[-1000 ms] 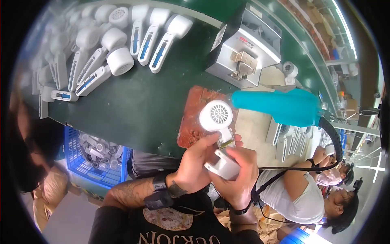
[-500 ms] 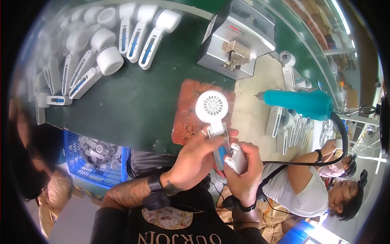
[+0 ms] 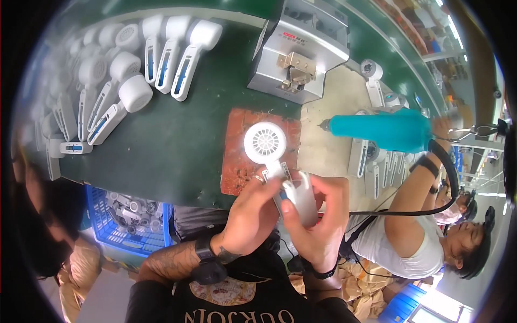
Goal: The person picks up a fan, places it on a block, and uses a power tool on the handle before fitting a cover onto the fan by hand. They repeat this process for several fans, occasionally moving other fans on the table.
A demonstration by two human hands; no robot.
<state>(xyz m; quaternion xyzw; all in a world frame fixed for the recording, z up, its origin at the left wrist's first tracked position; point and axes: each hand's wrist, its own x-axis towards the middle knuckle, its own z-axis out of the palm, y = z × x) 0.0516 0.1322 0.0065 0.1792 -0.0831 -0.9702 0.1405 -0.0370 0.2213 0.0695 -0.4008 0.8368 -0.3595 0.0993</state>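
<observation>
My left hand is closed around the handle of a white handheld fan, whose round slotted head lies over a red board. A little blue shows inside the fan's open handle, mostly hidden by my fingers. In my right hand is a white handle cover, pinched between thumb and fingers. The cover lies over the handle's lower part, its pronged end toward the fan head. Whether it is seated on the handle I cannot tell.
A teal electric screwdriver hangs at right on a hook and black cable. A silver machine stands behind the board. Several open-handled fans lie at far left, more at right. A blue basket holds small parts. A co-worker sits at right.
My right hand has turned the cover and moved it up onto the fan's handle. The whole view has shifted slightly, and the co-worker's arm at right has reached farther up.
</observation>
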